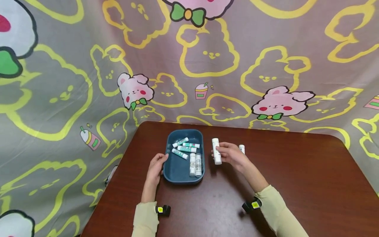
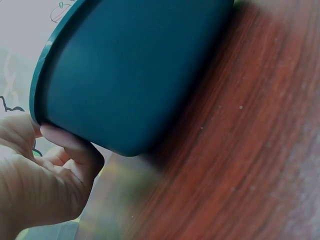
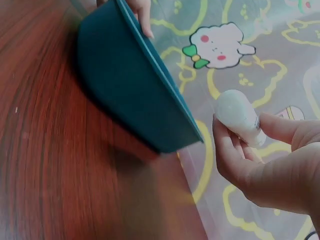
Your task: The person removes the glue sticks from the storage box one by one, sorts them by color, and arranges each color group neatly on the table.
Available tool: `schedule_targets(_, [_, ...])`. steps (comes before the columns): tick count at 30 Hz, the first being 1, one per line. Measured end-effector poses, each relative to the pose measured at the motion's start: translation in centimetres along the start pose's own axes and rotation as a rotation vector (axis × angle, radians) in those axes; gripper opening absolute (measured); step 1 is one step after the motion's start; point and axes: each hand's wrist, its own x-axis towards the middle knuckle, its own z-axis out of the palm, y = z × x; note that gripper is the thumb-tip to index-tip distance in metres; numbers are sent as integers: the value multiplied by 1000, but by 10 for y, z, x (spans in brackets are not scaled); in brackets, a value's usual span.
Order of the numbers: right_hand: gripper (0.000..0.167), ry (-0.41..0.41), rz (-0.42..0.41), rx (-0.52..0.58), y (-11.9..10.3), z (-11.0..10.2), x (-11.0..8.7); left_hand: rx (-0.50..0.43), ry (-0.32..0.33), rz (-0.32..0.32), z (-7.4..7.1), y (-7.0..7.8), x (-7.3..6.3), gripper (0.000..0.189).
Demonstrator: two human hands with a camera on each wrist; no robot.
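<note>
A dark blue plastic bin (image 1: 183,181) stands on the table, holding several slim green-and-white glue sticks (image 1: 180,153) and two thicker white ones (image 1: 192,164). At its left side, my left hand (image 1: 155,168) grips the rim between thumb and fingers; the left wrist view shows the hand (image 2: 55,175) at the bin's corner. To the right of the bin, my right hand (image 1: 234,156) pinches a white glue stick (image 1: 216,151) above the table. The right wrist view shows the stick's round white end (image 3: 235,110) between thumb and fingers.
Another white stick (image 1: 241,148) stands on the table behind my right hand, partly hidden by it. The dark brown wooden table (image 1: 296,171) has a cloth with cartoon rabbits (image 1: 213,108) hanging along its back and left sides.
</note>
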Motion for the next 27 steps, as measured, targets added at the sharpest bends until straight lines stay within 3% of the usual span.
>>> schedule_targets(14, [45,55,28,-74,-2,-29,-15,11,-8,-40,-3,1,2,16])
schedule_targets(22, [45,83,21,-86,-5,-39,-23,5,-52,-42,-1,19,-10,15])
schedule_targets(27, [36,98,15,-85,-4,-47,-28,-18,-40,-48,-2,10,-4,15])
